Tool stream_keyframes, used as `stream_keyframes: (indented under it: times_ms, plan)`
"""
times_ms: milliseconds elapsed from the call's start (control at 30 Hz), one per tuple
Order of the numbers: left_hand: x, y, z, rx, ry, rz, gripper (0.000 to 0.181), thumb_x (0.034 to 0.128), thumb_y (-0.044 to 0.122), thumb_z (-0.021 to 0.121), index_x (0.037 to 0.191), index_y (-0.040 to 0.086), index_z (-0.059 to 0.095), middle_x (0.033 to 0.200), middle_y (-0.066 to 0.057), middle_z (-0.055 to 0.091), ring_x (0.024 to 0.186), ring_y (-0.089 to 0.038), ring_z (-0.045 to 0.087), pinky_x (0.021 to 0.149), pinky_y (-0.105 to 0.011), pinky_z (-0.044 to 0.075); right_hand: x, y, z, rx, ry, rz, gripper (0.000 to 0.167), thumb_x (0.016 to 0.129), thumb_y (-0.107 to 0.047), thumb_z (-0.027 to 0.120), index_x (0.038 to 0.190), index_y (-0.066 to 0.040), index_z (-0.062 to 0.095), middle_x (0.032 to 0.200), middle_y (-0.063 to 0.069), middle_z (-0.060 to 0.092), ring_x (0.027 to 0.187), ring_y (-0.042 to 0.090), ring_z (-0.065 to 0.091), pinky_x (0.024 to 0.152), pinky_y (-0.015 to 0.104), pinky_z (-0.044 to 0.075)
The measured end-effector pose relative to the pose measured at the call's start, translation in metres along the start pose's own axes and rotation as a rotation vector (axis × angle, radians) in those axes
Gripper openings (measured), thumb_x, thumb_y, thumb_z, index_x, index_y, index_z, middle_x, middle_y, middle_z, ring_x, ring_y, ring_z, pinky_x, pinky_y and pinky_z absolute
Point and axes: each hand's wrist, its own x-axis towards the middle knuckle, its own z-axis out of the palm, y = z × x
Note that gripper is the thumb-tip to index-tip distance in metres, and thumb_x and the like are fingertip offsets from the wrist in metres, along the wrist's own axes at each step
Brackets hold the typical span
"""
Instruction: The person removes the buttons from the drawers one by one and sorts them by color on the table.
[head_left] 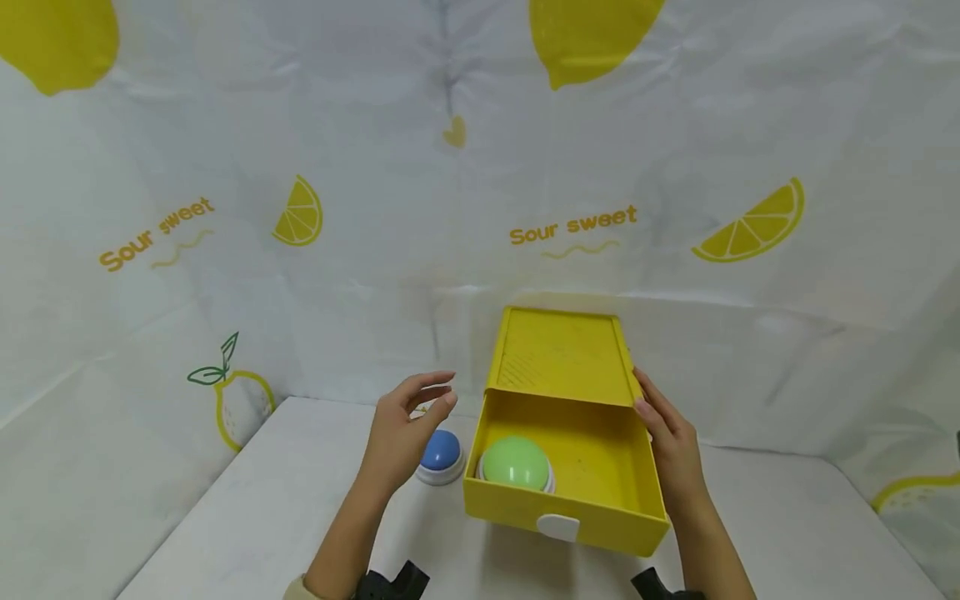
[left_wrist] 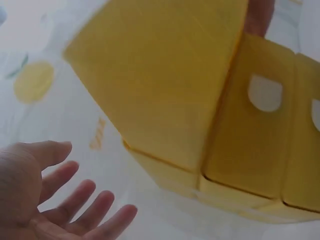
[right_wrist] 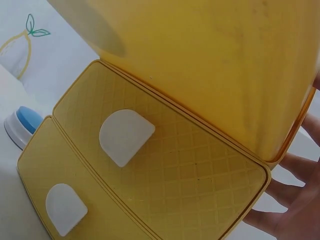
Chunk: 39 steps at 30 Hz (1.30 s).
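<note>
A yellow drawer cabinet point(head_left: 566, 354) stands on the table with its top drawer point(head_left: 585, 525) pulled far out. In the left part of that drawer lies a green dome button point(head_left: 516, 462) with a white base. My left hand point(head_left: 405, 429) hovers left of the drawer, holding nothing; the left wrist view shows its fingers point(left_wrist: 70, 207) spread and apart from the cabinet. My right hand point(head_left: 671, 446) touches the cabinet's right side, its fingers point(right_wrist: 297, 167) extended along the edge in the right wrist view. A blue dome button point(head_left: 441, 450) sits on the table beyond my left hand.
Two lower drawers with white handles point(right_wrist: 125, 137) are closed beneath the pulled-out one. A white lemon-print sheet point(head_left: 375, 275) hangs behind the cabinet. The white table point(head_left: 315, 475) extends to both sides of it.
</note>
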Motion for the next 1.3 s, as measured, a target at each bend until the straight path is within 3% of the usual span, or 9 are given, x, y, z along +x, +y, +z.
stream_keyframes:
  times_ms: [133, 367, 600, 767, 867, 1000, 1167, 1300]
  plan:
    - [0.003, 0.023, 0.002, 0.045, -0.105, 0.052, 0.03, 0.0969, 0.027, 0.069, 0.127, 0.025, 0.068, 0.13, 0.004, 0.068, 0.12, -0.018, 0.066, 0.099, -0.046, 0.057, 0.001, 0.0, 0.0, 0.002, -0.002, 0.003, 0.05, 0.108, -0.038, 0.044, 0.158, -0.032, 0.035, 0.166, -0.004, 0.032, 0.138, -0.008, 0.038, 0.096, 0.001, 0.041]
    - [0.008, 0.049, 0.01, 0.127, -0.279, 0.12, 0.035, 0.0962, 0.027, 0.07, 0.13, 0.016, 0.067, 0.132, -0.002, 0.066, 0.12, -0.022, 0.066, 0.095, -0.047, 0.059, 0.002, 0.001, -0.001, -0.007, -0.007, 0.003, 0.05, 0.108, -0.039, 0.043, 0.157, -0.032, 0.035, 0.167, -0.003, 0.031, 0.14, -0.006, 0.037, 0.096, 0.0, 0.039]
    - [0.009, 0.074, 0.021, 0.196, -0.365, 0.228, 0.029, 0.0953, 0.025, 0.071, 0.123, 0.015, 0.071, 0.124, -0.002, 0.069, 0.113, -0.02, 0.065, 0.098, -0.043, 0.057, 0.001, 0.003, -0.002, 0.035, -0.018, -0.004, 0.051, 0.109, -0.037, 0.044, 0.158, -0.03, 0.034, 0.167, -0.004, 0.03, 0.134, -0.011, 0.04, 0.096, 0.003, 0.043]
    - [0.007, 0.083, 0.027, 0.245, -0.482, 0.186, 0.029, 0.0962, 0.03, 0.07, 0.122, 0.017, 0.071, 0.127, 0.0, 0.069, 0.121, -0.023, 0.062, 0.106, -0.048, 0.049, 0.001, 0.002, -0.002, 0.027, -0.016, 0.008, 0.051, 0.108, -0.039, 0.044, 0.158, -0.032, 0.034, 0.167, -0.004, 0.029, 0.135, -0.01, 0.039, 0.095, 0.002, 0.043]
    - [0.006, 0.086, 0.031, 0.281, -0.546, 0.137, 0.03, 0.0971, 0.031, 0.068, 0.124, 0.018, 0.07, 0.13, -0.001, 0.069, 0.126, -0.023, 0.06, 0.11, -0.048, 0.047, 0.002, 0.001, -0.002, 0.011, -0.01, 0.013, 0.051, 0.108, -0.039, 0.044, 0.158, -0.033, 0.035, 0.167, -0.003, 0.03, 0.139, -0.006, 0.038, 0.095, 0.002, 0.042]
    - [0.005, 0.088, 0.039, 0.362, -0.606, 0.119, 0.034, 0.0985, 0.032, 0.066, 0.129, 0.017, 0.068, 0.133, 0.0, 0.068, 0.131, -0.021, 0.057, 0.113, -0.044, 0.046, 0.002, 0.0, -0.002, -0.012, -0.01, 0.009, 0.051, 0.108, -0.04, 0.043, 0.158, -0.033, 0.034, 0.168, -0.003, 0.029, 0.144, -0.001, 0.035, 0.095, 0.0, 0.04]
    - [0.0, 0.091, 0.051, 0.516, -0.702, 0.132, 0.04, 0.0985, 0.03, 0.066, 0.135, 0.012, 0.064, 0.137, 0.0, 0.065, 0.133, -0.017, 0.056, 0.111, -0.035, 0.047, 0.002, 0.001, -0.002, -0.014, -0.007, 0.008, 0.051, 0.108, -0.041, 0.043, 0.158, -0.033, 0.034, 0.168, 0.0, 0.029, 0.139, -0.004, 0.038, 0.094, 0.002, 0.043]
    - [0.001, 0.09, 0.054, 0.554, -0.705, 0.15, 0.04, 0.0931, 0.02, 0.073, 0.132, 0.013, 0.066, 0.135, 0.003, 0.066, 0.131, -0.014, 0.056, 0.108, -0.03, 0.048, 0.002, 0.001, -0.002, -0.006, -0.01, 0.006, 0.051, 0.108, -0.04, 0.044, 0.158, -0.032, 0.035, 0.167, 0.001, 0.029, 0.141, -0.002, 0.038, 0.095, 0.001, 0.042]
